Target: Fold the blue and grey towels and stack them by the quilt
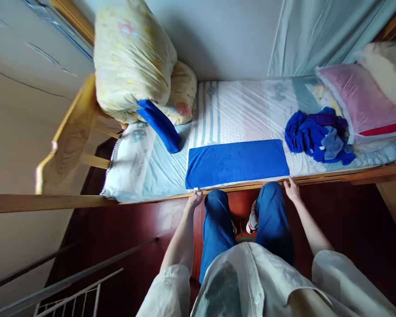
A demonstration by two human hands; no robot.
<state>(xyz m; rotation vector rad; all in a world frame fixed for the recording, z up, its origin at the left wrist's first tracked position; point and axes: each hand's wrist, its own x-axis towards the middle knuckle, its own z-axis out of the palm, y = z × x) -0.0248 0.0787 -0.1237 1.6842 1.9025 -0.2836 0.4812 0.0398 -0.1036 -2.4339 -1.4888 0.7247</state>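
A blue towel (237, 163) lies flat as a long strip along the front edge of the bed. My left hand (195, 199) is closed at its near left corner, by a small white tag. At the near right corner is my right hand (292, 190), fingertips drawn in against the towel's edge; their exact hold is too small to see clearly. Farther left, a narrow folded blue towel (160, 127) leans against a bulky cream quilt (132, 57). A crumpled heap of blue cloths (317, 134) rests on the right of the bed.
The bed has a striped, pale sheet (244, 110) and a wooden front rail (336, 176). A pink pillow (363, 99) is at the right end, a wooden headboard (67, 136) at the left. Metal rails (95, 264) stand at lower left, above the dark red floor.
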